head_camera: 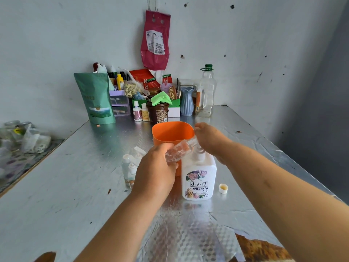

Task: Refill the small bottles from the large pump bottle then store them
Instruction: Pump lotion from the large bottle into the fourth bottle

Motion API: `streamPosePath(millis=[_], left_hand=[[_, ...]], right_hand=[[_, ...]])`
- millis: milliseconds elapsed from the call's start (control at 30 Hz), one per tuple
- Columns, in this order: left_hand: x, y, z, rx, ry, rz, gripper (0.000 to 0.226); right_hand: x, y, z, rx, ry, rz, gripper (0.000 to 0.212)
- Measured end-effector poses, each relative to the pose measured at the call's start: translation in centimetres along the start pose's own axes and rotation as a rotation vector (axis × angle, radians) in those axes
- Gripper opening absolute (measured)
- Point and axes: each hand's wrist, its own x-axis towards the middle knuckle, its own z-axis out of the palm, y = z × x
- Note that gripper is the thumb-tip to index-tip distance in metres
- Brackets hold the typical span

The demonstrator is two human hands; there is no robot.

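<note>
On the counter (75, 186), the left hand (154, 173) has its fingers clamped round a tilted clear bottle (177, 151), mouth toward the pump bottle (199, 176) just right of it. A loose cap (223, 188) lies further right. The right hand (211, 138) rests on the pump head; I cannot tell how its fingers lie. Spare bottles (130, 167) stand left, and an orange bin (171, 132) stands behind.

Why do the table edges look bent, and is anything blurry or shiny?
Head view: the wide lens bows the table edges; its foil top glares nearest the camera; the small bottle in the left hand looks soft.
</note>
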Motion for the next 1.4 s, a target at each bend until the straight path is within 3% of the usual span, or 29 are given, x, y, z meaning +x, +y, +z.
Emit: streamPosePath(millis=[300,667,1133,1400], left_hand=[[-0.1,-0.5,0.3,-0.032,-0.018,-0.027,0.033],[0.0,0.2,-0.4,0.004,-0.012,-0.011,0.034],[-0.1,-0.5,0.3,-0.007,-0.016,-0.046,0.033],[0.0,0.2,-0.5,-0.019,-0.024,-0.016,0.032]], right_hand=[[-0.4,0.1,0.4,-0.129,-0.009,-0.029,0.038],[-0.2,-0.4,-0.2,0.007,0.011,0.017,0.04],[-1.1,-0.2,0.2,-0.118,-0.008,0.007,0.043],[-0.1,-0.4,-0.4,-0.054,-0.021,0.012,0.042]])
